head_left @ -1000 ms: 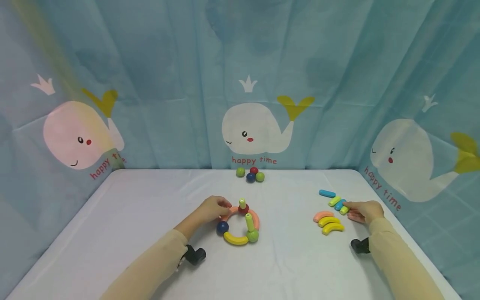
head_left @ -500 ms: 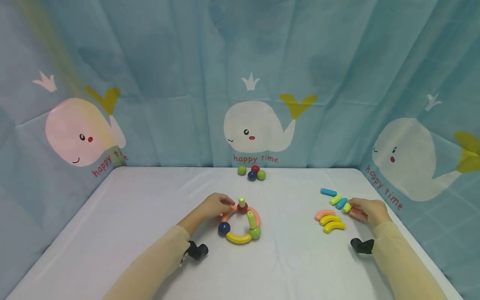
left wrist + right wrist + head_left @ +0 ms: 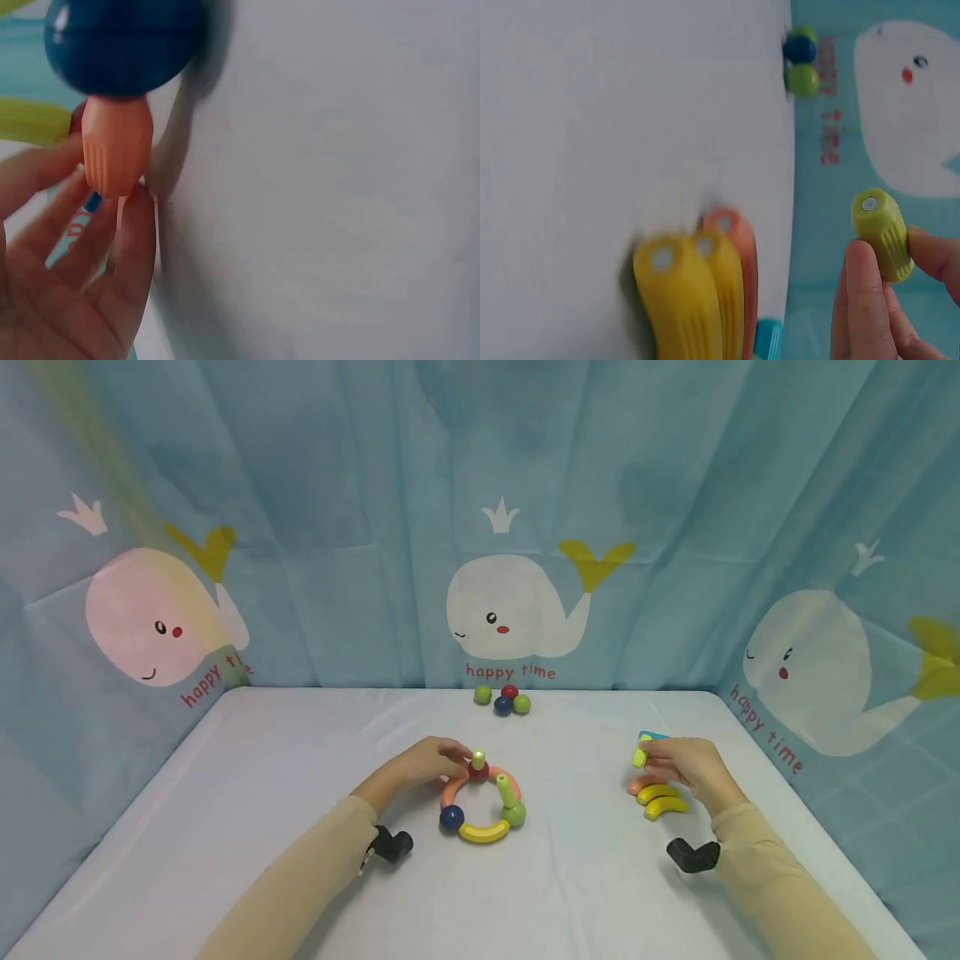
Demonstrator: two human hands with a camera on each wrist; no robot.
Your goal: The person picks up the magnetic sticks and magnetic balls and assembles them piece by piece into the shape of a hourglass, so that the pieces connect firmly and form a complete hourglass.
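A ring of curved rods and balls lies mid-table, with a blue ball (image 3: pixel 452 818), a yellow curved rod (image 3: pixel 483 833), a green ball (image 3: pixel 513 813) and a red ball (image 3: pixel 478 771). Two yellow-green rods stick up from it, one on the red ball, the other, tilted rod (image 3: pixel 506 791) on the green. My left hand (image 3: pixel 426 762) grips the ring's left coral curved rod (image 3: pixel 116 146), between thumb and fingers. At the right, my right hand (image 3: pixel 693 766) pinches a short yellow-green rod (image 3: pixel 885 236) with a pale round end, raised above the table.
Two yellow curved rods (image 3: pixel 666 807) and a coral one (image 3: pixel 640 782) lie below my right hand. A blue rod (image 3: pixel 656 735) shows behind it; other short rods there are hidden. Several balls (image 3: pixel 503 705) sit at the table's back edge, before a whale-print curtain (image 3: pixel 360 568).
My right hand has picked up the yellow-green rod from the short rods and carried it left. My left hand stays at the ring, its fingertips slightly nearer the red ball.
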